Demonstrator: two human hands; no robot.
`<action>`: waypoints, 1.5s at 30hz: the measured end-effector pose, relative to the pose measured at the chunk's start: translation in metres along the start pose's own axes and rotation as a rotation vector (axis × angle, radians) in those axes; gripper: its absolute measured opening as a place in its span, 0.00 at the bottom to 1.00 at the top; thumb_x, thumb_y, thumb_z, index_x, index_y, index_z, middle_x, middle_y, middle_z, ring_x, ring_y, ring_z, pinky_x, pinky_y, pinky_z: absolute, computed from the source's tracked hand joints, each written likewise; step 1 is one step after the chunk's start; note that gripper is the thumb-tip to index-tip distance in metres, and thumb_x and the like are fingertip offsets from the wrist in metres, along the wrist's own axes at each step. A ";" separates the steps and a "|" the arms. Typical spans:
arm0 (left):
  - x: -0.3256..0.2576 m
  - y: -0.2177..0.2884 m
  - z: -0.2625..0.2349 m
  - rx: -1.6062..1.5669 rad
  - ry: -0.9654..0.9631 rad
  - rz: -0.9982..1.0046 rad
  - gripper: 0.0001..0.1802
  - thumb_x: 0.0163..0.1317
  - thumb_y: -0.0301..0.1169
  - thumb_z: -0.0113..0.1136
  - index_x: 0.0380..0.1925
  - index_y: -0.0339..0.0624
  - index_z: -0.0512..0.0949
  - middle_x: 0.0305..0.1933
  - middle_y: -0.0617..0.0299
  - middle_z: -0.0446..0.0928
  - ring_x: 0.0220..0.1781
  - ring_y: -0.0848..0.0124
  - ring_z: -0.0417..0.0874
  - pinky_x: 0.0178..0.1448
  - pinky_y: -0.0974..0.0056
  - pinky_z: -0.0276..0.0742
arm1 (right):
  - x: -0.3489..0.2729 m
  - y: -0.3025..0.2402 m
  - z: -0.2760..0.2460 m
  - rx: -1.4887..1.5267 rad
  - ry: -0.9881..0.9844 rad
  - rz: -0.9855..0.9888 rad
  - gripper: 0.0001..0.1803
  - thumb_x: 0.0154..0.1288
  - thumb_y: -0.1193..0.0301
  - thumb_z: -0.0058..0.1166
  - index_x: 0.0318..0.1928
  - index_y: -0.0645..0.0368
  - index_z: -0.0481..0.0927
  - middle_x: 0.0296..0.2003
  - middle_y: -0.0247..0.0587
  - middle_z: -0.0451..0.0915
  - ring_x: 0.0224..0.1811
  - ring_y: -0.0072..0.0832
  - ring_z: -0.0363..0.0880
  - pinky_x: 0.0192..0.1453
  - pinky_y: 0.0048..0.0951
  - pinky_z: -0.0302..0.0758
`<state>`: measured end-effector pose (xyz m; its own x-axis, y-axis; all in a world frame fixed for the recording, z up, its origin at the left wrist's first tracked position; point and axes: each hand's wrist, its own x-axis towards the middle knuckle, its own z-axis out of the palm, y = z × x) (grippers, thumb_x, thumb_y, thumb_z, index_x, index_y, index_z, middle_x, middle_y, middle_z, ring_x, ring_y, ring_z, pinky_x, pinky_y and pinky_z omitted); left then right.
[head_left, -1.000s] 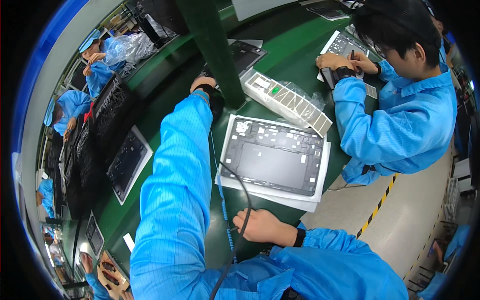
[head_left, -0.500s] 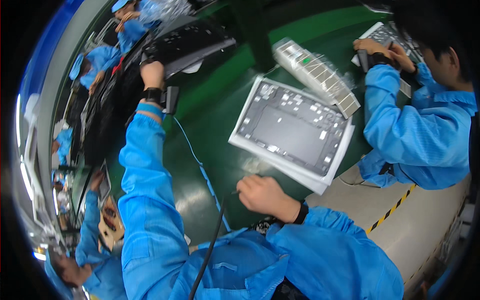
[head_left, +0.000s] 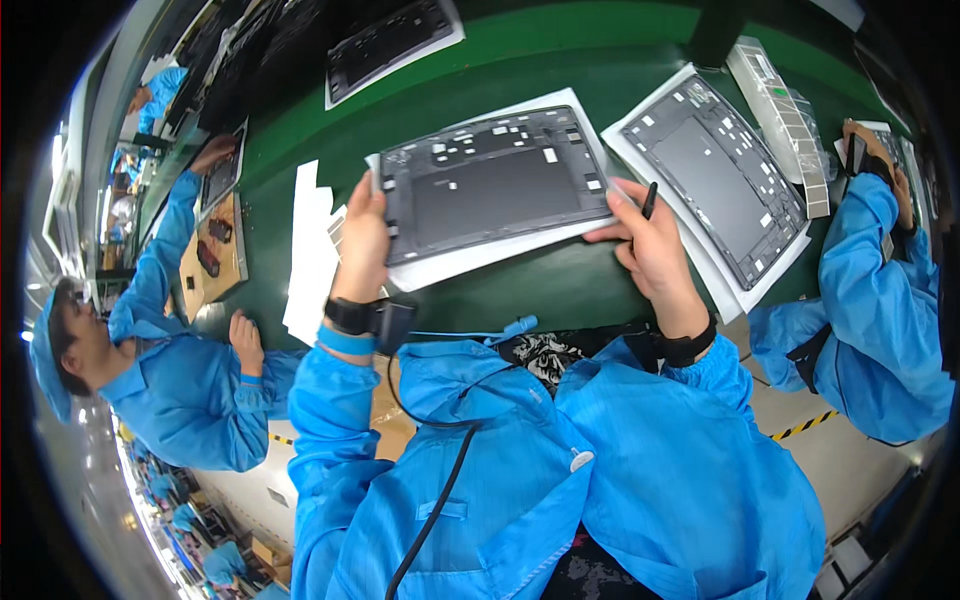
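an electronics assembly workshop, shown by blue-smocked workers along a green bench bearing dark device panels.

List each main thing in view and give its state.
Middle panel: held at both sides
Left grip: closed on middle panel's left edge
Right grip: closed on middle panel's right edge
Dark stick: held in right grip
Right panel: lying on white sheets
Top panel: lying on white sheet

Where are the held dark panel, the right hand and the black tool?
Held dark panel [head_left: 492, 190], head view: central area.
Right hand [head_left: 655, 248], head view: its middle.
Black tool [head_left: 650, 201], head view: visible shaft.
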<state>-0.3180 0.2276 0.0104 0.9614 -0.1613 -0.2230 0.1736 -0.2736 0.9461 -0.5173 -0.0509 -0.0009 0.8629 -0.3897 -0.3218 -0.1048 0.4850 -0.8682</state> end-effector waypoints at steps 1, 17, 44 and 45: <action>-0.006 -0.011 0.004 0.024 -0.009 0.001 0.29 0.74 0.29 0.46 0.72 0.32 0.58 0.68 0.42 0.70 0.70 0.58 0.71 0.70 0.61 0.66 | 0.001 0.003 0.001 -0.182 0.053 -0.003 0.24 0.71 0.68 0.55 0.61 0.68 0.67 0.40 0.45 0.81 0.30 0.32 0.86 0.19 0.24 0.72; -0.117 -0.062 -0.074 0.977 -0.177 0.486 0.34 0.61 0.34 0.62 0.68 0.40 0.67 0.74 0.51 0.62 0.74 0.49 0.63 0.77 0.45 0.53 | -0.018 -0.016 0.096 -0.349 -0.113 -0.673 0.27 0.80 0.54 0.33 0.38 0.65 0.77 0.35 0.41 0.77 0.37 0.25 0.74 0.43 0.26 0.69; -0.083 -0.072 -0.071 0.978 -0.318 0.713 0.38 0.61 0.45 0.56 0.70 0.41 0.65 0.76 0.50 0.60 0.78 0.55 0.59 0.77 0.38 0.46 | 0.070 0.075 0.199 -0.653 -0.389 -0.215 0.08 0.64 0.71 0.61 0.36 0.64 0.82 0.26 0.30 0.81 0.31 0.17 0.78 0.37 0.22 0.74; -0.083 -0.072 -0.071 0.974 -0.314 0.720 0.38 0.60 0.45 0.56 0.70 0.42 0.65 0.76 0.50 0.60 0.78 0.55 0.59 0.77 0.38 0.46 | 0.071 0.076 0.198 -0.534 -0.400 -0.132 0.08 0.65 0.71 0.61 0.36 0.64 0.82 0.26 0.31 0.81 0.32 0.17 0.79 0.38 0.23 0.74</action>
<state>-0.3954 0.3284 -0.0222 0.6567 -0.7476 0.0993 -0.7286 -0.5949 0.3396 -0.3664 0.1134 -0.0143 0.9909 -0.0500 -0.1247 -0.1267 -0.0396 -0.9912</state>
